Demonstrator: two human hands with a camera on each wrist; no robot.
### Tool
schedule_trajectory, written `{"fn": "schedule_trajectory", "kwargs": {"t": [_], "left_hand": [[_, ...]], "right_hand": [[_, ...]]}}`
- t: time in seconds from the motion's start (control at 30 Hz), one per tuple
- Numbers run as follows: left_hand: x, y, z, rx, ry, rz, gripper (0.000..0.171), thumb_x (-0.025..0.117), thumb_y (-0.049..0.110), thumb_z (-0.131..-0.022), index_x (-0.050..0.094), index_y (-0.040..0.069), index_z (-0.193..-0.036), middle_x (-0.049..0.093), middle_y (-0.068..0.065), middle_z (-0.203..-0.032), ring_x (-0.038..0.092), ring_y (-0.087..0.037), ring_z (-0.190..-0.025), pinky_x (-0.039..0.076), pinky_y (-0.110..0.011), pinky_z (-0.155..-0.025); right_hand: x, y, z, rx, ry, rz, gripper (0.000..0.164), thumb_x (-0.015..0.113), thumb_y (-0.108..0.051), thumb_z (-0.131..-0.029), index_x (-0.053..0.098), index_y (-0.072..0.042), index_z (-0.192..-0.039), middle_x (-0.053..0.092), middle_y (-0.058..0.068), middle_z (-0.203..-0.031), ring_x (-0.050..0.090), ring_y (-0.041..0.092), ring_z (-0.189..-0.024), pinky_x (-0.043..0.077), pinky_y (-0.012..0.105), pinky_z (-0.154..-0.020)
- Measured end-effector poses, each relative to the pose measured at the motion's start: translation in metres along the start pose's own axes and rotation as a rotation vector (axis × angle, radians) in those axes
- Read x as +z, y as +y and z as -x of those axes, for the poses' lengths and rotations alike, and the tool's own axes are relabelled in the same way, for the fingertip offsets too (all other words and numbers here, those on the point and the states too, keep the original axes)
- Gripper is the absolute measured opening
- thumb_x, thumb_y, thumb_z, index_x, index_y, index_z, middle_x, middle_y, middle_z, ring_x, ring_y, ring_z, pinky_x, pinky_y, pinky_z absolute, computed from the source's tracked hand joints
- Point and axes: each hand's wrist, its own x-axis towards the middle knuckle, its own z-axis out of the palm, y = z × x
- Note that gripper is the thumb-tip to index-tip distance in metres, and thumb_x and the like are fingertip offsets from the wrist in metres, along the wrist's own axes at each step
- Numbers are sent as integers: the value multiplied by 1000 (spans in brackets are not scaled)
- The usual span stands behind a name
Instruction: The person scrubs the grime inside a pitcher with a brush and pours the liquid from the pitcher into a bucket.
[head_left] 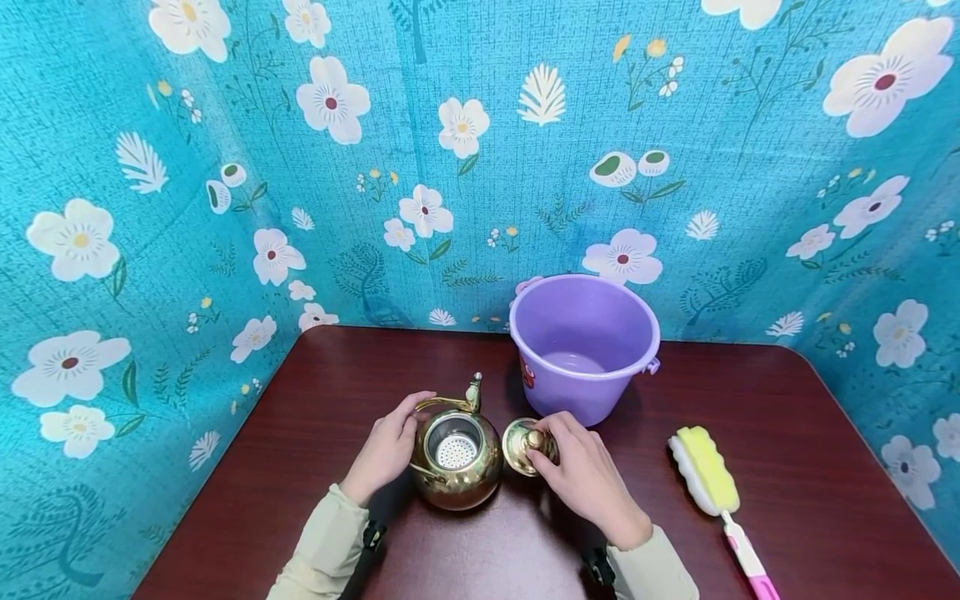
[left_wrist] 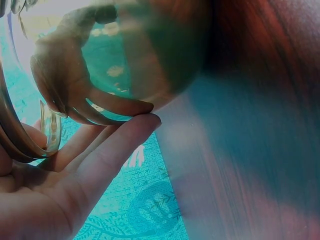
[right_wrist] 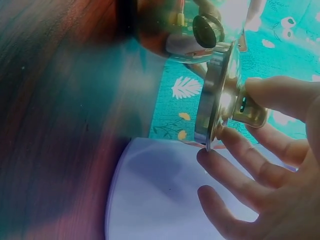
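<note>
A shiny gold teapot (head_left: pixel 459 492) stands on the table with its top uncovered, a perforated metal strainer (head_left: pixel 457 451) showing inside. Its spout (head_left: pixel 473 392) points toward the back, and its looped handle (left_wrist: pixel 15 120) is folded down on the left side. My left hand (head_left: pixel 386 454) holds the teapot from the left, fingers against the round body and the handle loop within the grasp. Just right of the teapot, my right hand (head_left: pixel 588 475) pinches the knob of the gold lid (head_left: pixel 517 447) between thumb and fingers. In the right wrist view the lid (right_wrist: pixel 216 97) is tilted on edge.
Behind the lid stands a purple bucket (head_left: pixel 581 387), close to my right hand. Farther right lies a yellow and white sponge brush (head_left: pixel 705 471) with a white and pink handle. A blue flowered cloth (head_left: pixel 450 167) hangs behind the dark red table (head_left: pixel 360 358).
</note>
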Motion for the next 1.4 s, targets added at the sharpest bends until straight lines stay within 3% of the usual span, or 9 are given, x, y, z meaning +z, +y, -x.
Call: {"fn": "schedule_trajectory", "kwargs": {"t": [0.3,0.73,1.4], "left_hand": [[1,-2,0,4,-3,6,40,41,2,-99,56,19,-132,72,-8,-107,67,-20,-102,45,-34,-76],[0,-2,-1,-5,-3,1,41,41,3,-99,56,24,-130,72,-7,-107,67,-20,-100,45,-33,-76],[-1,-2,0,4,-7,12,40,41,2,-99,56,20,-131,72,-8,-107,67,-20,-98,45,-33,-74]], "right_hand": [[3,5,5,32,-37,5,26,80,-22,-75,68,-14,-96,66,-4,-95,66,17,-80,50,34,-72],[8,8,11,107,-132,14,21,78,-19,-74,67,-16,-92,65,-4,-91,65,19,-76,49,34,-68],[16,7,14,144,-234,36,21,80,-20,-74,64,-16,-88,63,-4,-87,63,18,-74,47,35,-65]]}}
